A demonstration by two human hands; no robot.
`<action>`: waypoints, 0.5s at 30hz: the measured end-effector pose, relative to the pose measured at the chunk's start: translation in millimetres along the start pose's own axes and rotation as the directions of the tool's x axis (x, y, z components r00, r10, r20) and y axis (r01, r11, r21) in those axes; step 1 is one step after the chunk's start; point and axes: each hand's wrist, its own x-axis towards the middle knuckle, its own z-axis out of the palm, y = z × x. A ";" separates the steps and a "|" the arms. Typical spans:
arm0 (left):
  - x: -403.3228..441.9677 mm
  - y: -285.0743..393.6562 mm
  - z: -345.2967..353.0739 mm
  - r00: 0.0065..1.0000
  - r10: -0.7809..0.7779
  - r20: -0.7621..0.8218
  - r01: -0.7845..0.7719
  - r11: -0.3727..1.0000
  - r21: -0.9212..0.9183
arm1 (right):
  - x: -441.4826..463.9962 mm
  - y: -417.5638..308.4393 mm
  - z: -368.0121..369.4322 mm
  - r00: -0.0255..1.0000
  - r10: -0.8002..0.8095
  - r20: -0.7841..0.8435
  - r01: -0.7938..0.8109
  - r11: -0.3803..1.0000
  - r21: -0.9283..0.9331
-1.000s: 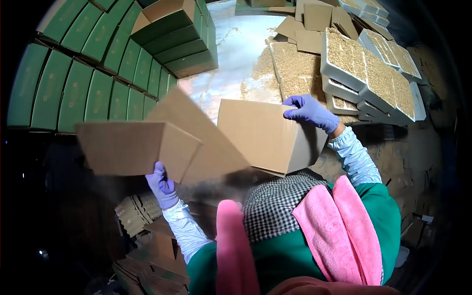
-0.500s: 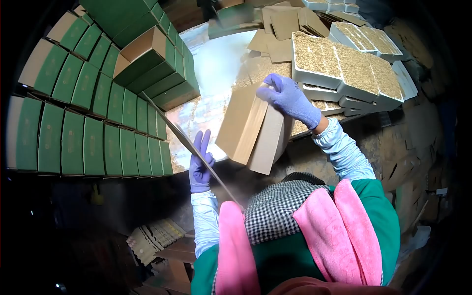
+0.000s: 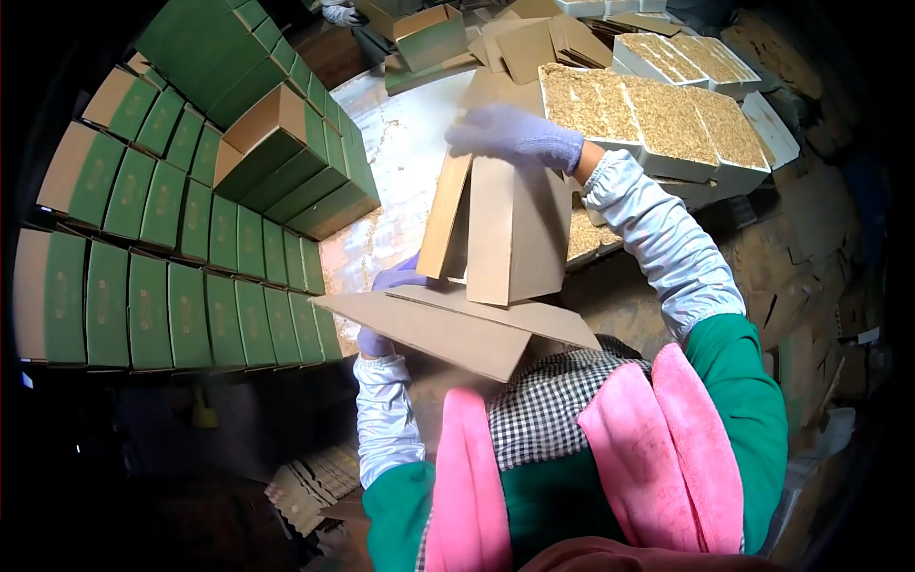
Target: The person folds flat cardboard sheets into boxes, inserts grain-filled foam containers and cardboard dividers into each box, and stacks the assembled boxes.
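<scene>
My right hand [image 3: 515,133], in a purple knit glove and a little blurred, grips the top end of a brown cardboard box [image 3: 538,234]. The box stands tilted in front of me, with a loose panel [image 3: 446,214] angled off its left side. My left hand [image 3: 397,276], gloved the same way, is low on the left behind a cardboard sheet [image 3: 429,331]. That sheet lies across the hand, hiding most of its fingers, and a second flap [image 3: 496,312] shows just behind it. Both cardboard pieces sit right at the lower end of the box.
Green boxes [image 3: 143,305] are stacked in rows on the left, with an open-topped box [image 3: 272,133] on the nearer stack. White trays of golden shredded material [image 3: 658,119] stand on the right. Flat cardboard [image 3: 524,48] lies at the back. Another person's hand [image 3: 343,13] shows at the top.
The box has been swung more upright, with my right hand moving up and left. The sheet at my left hand has turned from edge-on to showing its broad face.
</scene>
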 end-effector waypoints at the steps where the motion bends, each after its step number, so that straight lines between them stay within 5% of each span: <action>1: -6.3 8.3 1.7 0.998 -0.034 -0.051 0.034 0.999 0.009 | -8.1 -16.6 -4.5 0.999 0.050 -0.001 -0.050 0.994 0.093; 3: -23.5 -17.4 -3.3 0.984 -0.127 -0.123 0.115 0.988 -0.099 | -16.6 -16.0 -10.8 0.992 0.092 0.084 -0.106 0.979 0.172; 4: -24.3 -16.1 -12.7 0.998 -0.043 -0.043 0.052 0.973 0.224 | -23.1 -22.9 -13.6 0.987 0.100 0.125 -0.128 0.963 0.237; 6: -38.6 -34.9 -16.3 0.974 -0.139 -0.178 0.133 0.990 -0.049 | -36.1 -38.3 -20.6 0.976 0.139 0.171 -0.176 0.957 0.230; 8: -50.5 -47.6 -28.4 0.967 -0.026 -0.253 0.042 0.997 0.057 | -46.9 -45.9 -30.1 0.965 0.195 0.176 -0.213 0.973 0.092; 9: -68.3 -72.7 -42.2 0.932 -0.138 -0.336 0.087 0.983 -0.163 | -52.5 -43.0 -34.8 0.937 0.274 0.217 -0.307 0.941 0.138; 10: -87.3 -93.4 -60.7 0.936 -0.047 -0.348 0.181 0.913 0.366 | -59.8 -32.6 -37.4 0.927 0.315 0.202 -0.357 0.906 0.228; 11: -100.7 -105.4 -75.9 0.913 0.017 -0.407 0.225 0.812 0.539 | -69.8 -37.7 -43.1 0.917 0.339 0.210 -0.380 0.904 0.198; 13: -101.9 -92.9 -77.9 0.740 -0.146 -0.657 0.098 0.989 -0.111 | -93.1 -33.4 -49.9 0.905 0.354 0.235 -0.393 0.907 0.149; 14: -98.4 -85.4 -76.2 0.656 -0.477 -0.585 -0.276 0.569 -0.775 | -101.8 -25.3 -48.3 0.904 0.343 0.255 -0.383 0.914 0.130; 15: -108.3 -117.9 -92.6 0.701 -0.449 -0.554 -0.294 0.526 -0.798 | -108.2 -37.9 -45.2 0.853 0.400 0.334 -0.437 0.898 0.040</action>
